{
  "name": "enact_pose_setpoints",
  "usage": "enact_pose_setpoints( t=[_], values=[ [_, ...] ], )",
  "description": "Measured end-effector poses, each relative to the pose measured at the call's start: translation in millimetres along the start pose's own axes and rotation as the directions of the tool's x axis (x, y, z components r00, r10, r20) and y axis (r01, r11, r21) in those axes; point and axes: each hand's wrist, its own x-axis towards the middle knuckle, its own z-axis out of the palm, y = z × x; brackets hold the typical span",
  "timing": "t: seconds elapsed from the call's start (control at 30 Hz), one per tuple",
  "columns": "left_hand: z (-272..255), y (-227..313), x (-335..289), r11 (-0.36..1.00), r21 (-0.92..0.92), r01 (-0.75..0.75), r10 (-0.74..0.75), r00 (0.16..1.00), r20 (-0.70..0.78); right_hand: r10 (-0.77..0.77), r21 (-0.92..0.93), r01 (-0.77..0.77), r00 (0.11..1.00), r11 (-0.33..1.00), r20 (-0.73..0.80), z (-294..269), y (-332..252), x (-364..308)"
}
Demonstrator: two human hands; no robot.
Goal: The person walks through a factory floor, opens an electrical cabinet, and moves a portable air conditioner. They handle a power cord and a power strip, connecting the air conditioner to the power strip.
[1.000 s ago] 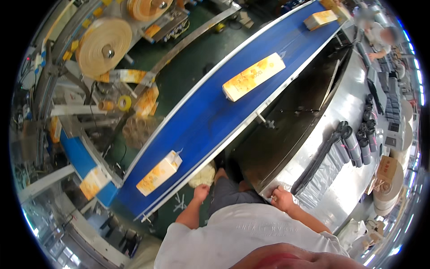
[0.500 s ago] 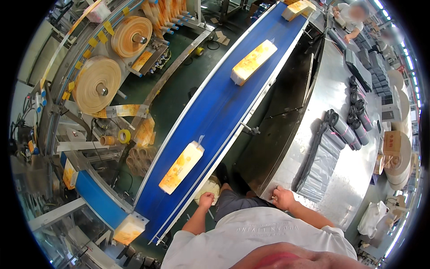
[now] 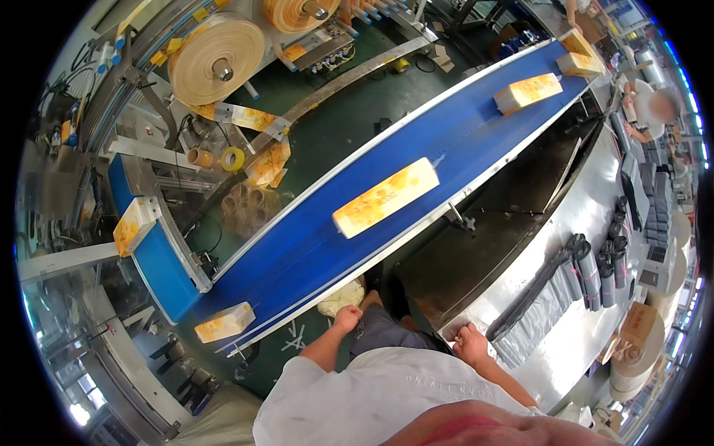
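My left hand (image 3: pixel 347 318) is curled closed above my thigh, just off the near side of the blue conveyor belt (image 3: pixel 297 256); nothing shows in it. By the corner of the metal table (image 3: pixel 569 353), my right hand (image 3: pixel 469 343) has its fingers bent in, and no object is visible in them. Three white, orange-printed packs ride the belt apart from one another: a lower pack (image 3: pixel 224 322) at the near left end, a middle pack (image 3: pixel 387 197), and a far pack (image 3: pixel 528 94). Another pack (image 3: pixel 135 225) sits on the side conveyor (image 3: pixel 160 275).
Flat grey bags (image 3: pixel 532 301) and several dark rolls (image 3: pixel 587 275) lie on the metal table. A large film reel (image 3: pixel 216 59) and machine frames stand at the left. A pale bundle (image 3: pixel 342 297) is under the belt's edge. Another person (image 3: pixel 651 108) is at the far right.
The view has turned, so the belt lies flatter. A pack from the side conveyor's end is now on the main belt, and the belt's packs have moved farther along. Both hands stay closed.
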Motion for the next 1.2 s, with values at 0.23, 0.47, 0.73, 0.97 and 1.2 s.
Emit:
enact_pose_setpoints(
  t=[0.23, 0.47, 0.73, 0.97, 1.2],
  values=[
    [-17.7, 5.6, -32.2, 0.99, -0.073, 0.12, -0.124, 0.991, -0.056, -0.02, -0.064, 0.028, 0.991, 0.998, 0.129, -10.7, -5.6, -2.8],
    [-58.6, 20.1, -25.0, 0.989, 0.132, 0.072, -0.06, 0.994, -0.091, -0.067, 0.014, 0.067, 0.996, 0.998, 0.051, 0.8, -10.6, -10.8],
    [-31.5, 64.8, -6.4, 0.997, -0.035, 0.061, -0.061, 0.998, -0.001, -0.019, -0.073, 0.026, 0.995, 0.997, 0.1, -20.1, -4.9, 7.0],
    [-38.0, 108.6, -3.8, 1.0, 0.001, 0.029, -0.029, 0.999, 0.024, -0.019, 0.011, 0.018, 0.995, 1.0, 0.103, -43.8, 0.4, 7.9],
    [-41.9, 105.4, 19.6, 0.983, 0.181, -0.033, 0.025, 0.999, 0.047, 0.011, 0.049, -0.017, 0.993, 0.999, 0.119, -42.7, 8.5, 13.1]
  ],
)
